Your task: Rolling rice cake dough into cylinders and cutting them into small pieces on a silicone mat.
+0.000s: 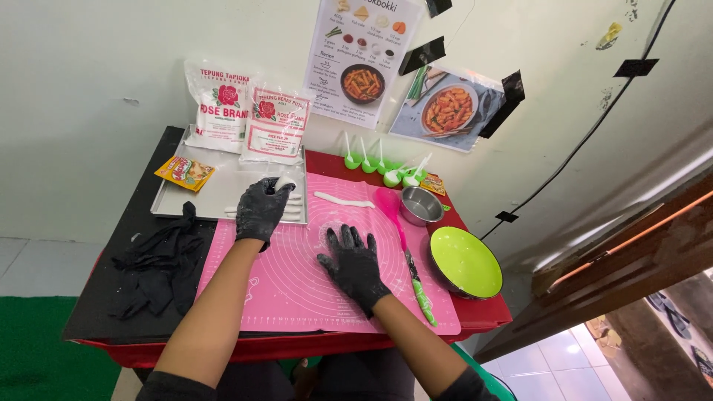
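Left hand (261, 208): grip pinched on a white dough stick (284, 183), over the tray (223, 194) to lay it down;
Right hand (355, 261): grip released, flat on the pink mat (297, 286), pressing dough

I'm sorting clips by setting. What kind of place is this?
Probably a small home cooking corner set up for dough work. A pink silicone pastry mat covers a little table, two flour bags lean on the wall above a metal tray, and recipe sheets are taped up.
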